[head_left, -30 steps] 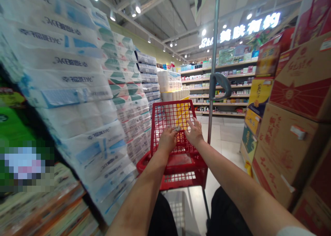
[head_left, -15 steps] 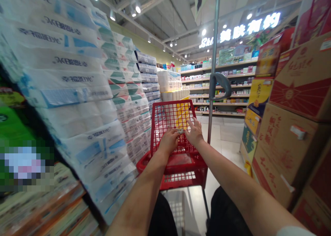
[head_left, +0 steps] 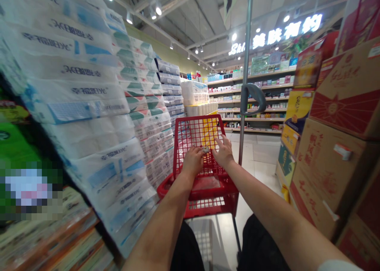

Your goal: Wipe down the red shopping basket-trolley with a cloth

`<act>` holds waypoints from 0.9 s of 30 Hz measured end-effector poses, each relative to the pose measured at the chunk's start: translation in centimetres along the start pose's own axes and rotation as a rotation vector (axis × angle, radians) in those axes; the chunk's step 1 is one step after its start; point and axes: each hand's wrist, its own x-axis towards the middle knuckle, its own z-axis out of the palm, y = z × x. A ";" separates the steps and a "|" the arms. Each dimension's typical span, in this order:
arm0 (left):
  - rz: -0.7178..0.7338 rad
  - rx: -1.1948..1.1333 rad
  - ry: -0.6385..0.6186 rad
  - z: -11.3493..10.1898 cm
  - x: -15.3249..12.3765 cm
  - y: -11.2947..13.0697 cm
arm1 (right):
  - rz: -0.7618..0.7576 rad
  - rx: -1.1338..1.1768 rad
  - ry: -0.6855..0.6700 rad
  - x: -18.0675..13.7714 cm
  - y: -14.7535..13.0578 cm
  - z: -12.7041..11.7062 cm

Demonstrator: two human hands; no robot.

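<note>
A red plastic trolley point(head_left: 213, 184) with a grid back panel stands in front of me. Over it, my left hand point(head_left: 193, 161) is closed around a small pale object point(head_left: 206, 149), which pokes out at the fingertips; it is too small and blurred for me to name. Just right of that object, my right hand point(head_left: 223, 151) is held up with fingers apart and nothing in them. A grey handle point(head_left: 253, 99) on an upright metal pole point(head_left: 245, 61) rises beyond my right hand.
Tall stacks of wrapped tissue packs point(head_left: 89, 93) line the left side. On the right, cardboard cartons point(head_left: 326, 168) are piled high. Shelves of small boxed goods point(head_left: 252, 93) stand at the back, past a pale tiled floor point(head_left: 263, 154).
The small pale object has tilted or shifted slightly to the left at my left fingertips. Both hands and the trolley stay almost where they were.
</note>
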 end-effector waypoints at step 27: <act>0.032 -0.063 0.067 0.4 0.0 -0.4 | -0.009 0.001 0.010 0.0 0.0 0.0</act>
